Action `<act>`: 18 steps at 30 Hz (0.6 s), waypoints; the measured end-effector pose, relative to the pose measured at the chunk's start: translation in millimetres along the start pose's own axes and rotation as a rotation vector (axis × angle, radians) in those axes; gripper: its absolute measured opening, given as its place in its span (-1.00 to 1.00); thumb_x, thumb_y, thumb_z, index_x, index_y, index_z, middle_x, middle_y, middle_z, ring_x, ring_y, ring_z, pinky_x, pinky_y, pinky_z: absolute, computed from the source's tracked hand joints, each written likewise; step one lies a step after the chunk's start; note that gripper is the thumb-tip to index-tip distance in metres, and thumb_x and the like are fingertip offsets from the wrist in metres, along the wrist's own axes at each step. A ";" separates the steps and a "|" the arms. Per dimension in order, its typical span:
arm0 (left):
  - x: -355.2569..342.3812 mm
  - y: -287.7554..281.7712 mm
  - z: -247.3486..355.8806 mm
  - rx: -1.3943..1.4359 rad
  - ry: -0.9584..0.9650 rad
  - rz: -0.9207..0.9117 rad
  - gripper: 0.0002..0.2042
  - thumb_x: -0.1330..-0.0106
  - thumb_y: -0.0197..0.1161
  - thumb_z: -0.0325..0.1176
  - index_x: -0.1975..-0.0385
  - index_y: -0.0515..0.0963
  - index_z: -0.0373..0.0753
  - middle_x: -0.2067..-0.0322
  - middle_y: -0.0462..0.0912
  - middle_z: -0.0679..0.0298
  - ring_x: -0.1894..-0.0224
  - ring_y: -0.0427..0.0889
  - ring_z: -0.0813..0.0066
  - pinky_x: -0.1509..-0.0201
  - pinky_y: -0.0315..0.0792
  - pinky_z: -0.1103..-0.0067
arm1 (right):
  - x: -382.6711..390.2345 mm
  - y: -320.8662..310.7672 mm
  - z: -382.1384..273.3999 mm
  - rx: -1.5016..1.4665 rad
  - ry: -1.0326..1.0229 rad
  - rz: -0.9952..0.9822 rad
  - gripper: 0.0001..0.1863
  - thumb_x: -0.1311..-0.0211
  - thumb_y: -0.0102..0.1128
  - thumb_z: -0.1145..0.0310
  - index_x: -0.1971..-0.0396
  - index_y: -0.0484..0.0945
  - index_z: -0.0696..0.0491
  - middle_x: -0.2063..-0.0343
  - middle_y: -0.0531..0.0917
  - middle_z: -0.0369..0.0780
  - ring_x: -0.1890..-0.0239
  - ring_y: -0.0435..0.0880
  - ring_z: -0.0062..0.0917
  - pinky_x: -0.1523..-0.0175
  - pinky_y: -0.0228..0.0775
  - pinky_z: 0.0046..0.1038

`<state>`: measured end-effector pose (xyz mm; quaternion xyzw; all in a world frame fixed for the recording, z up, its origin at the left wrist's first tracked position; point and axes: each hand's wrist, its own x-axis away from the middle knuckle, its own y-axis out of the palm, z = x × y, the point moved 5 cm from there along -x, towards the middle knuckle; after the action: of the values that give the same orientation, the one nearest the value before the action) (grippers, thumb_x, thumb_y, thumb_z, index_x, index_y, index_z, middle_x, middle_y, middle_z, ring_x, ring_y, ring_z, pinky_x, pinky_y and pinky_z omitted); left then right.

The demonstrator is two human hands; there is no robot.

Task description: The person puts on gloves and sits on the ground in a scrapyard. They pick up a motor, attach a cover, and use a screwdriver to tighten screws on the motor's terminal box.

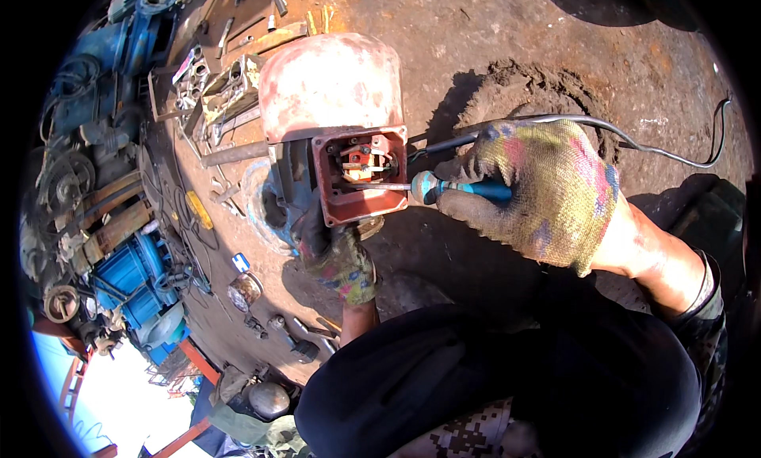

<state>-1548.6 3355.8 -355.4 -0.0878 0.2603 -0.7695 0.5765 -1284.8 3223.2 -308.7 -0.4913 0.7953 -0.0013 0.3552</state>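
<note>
Dirt yard ground (pixel 507 30), rusty and littered with tools. The faded red motor (pixel 329 82) sits at 12 o'clock, its square terminal box (pixel 358 174) open, showing orange and cream contacts. Right hand (pixel 539 192) grips a blue-handled screwdriver (pixel 444 188) poking inside; left hand (pixel 337 256) clutches the box's underside.

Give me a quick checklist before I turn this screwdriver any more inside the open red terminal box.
1. Screwdriver gripped firmly by right hand: ok.
2. Tip seated on a screw inside the red terminal box: cannot tell, too small.
3. Left hand steadying the box from below: ok.
4. Left fingers clear of the blade: ok.
5. Black cable disconnected from power: cannot tell.
6. Box cover off, terminals exposed: ok.
</note>
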 end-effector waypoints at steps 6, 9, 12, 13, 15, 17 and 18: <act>-1.4 -11.1 1.5 -0.035 0.004 0.019 -0.57 -0.43 0.41 -0.30 -0.22 0.54 -0.29 -0.02 0.63 0.28 0.14 0.62 0.55 0.26 0.56 0.60 | -44.2 -25.5 -32.8 -0.156 0.793 -0.374 -0.79 -0.19 0.55 0.25 0.34 0.78 0.07 0.53 0.70 -0.21 0.48 0.67 -0.52 0.33 0.49 -0.43; 0.0 -6.6 1.8 -0.016 -0.004 0.014 -0.57 -0.43 0.41 -0.30 -0.22 0.54 -0.29 -0.02 0.63 0.28 0.14 0.62 0.55 0.26 0.56 0.60 | -38.1 -22.8 -39.3 0.064 0.736 -0.297 -0.83 -0.17 0.55 0.28 0.36 0.78 0.05 0.49 0.73 -0.20 0.44 0.72 -0.45 0.30 0.53 -0.37; -2.5 -11.3 1.4 -0.034 0.007 0.027 -0.57 -0.43 0.41 -0.30 -0.23 0.54 -0.29 -0.02 0.63 0.28 0.13 0.62 0.55 0.26 0.57 0.60 | -39.4 -24.6 -43.2 0.032 0.457 -0.202 -0.84 -0.15 0.55 0.30 0.35 0.77 0.04 0.45 0.74 -0.20 0.43 0.73 -0.37 0.30 0.54 -0.34; -2.6 -15.8 1.8 -0.046 0.011 0.032 -0.57 -0.43 0.40 -0.30 -0.23 0.54 -0.29 -0.02 0.63 0.28 0.13 0.62 0.55 0.26 0.57 0.60 | -33.6 -19.6 -41.3 0.014 0.422 -0.185 -0.84 -0.14 0.55 0.32 0.35 0.76 0.04 0.44 0.74 -0.20 0.42 0.73 -0.35 0.29 0.55 -0.34; -2.5 -20.3 0.4 -0.062 0.011 0.041 -0.57 -0.43 0.40 -0.29 -0.23 0.54 -0.29 -0.02 0.63 0.27 0.13 0.62 0.55 0.26 0.57 0.60 | -17.8 -5.5 -34.0 -0.002 0.419 -0.171 -0.84 -0.13 0.55 0.37 0.34 0.74 0.06 0.42 0.73 -0.19 0.40 0.73 -0.32 0.29 0.55 -0.32; -1.7 -17.4 -0.1 -0.048 0.005 0.038 -0.57 -0.43 0.40 -0.29 -0.23 0.54 -0.29 -0.02 0.63 0.27 0.13 0.62 0.55 0.26 0.57 0.60 | -16.5 -5.2 -40.9 0.072 0.274 -0.200 -0.79 -0.13 0.55 0.38 0.28 0.73 0.10 0.42 0.70 -0.19 0.37 0.72 -0.31 0.27 0.54 -0.33; -0.8 -11.8 0.5 -0.025 0.000 0.032 -0.57 -0.43 0.40 -0.29 -0.23 0.54 -0.29 -0.02 0.63 0.27 0.13 0.62 0.55 0.26 0.57 0.60 | -17.3 -8.1 -46.3 0.125 0.207 -0.215 -0.77 -0.13 0.55 0.39 0.24 0.73 0.12 0.42 0.68 -0.20 0.35 0.71 -0.30 0.26 0.54 -0.33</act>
<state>-1558.0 3358.8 -348.8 -0.0910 0.2713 -0.7569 0.5876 -1300.1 3216.5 -261.5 -0.5477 0.7690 -0.1393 0.2988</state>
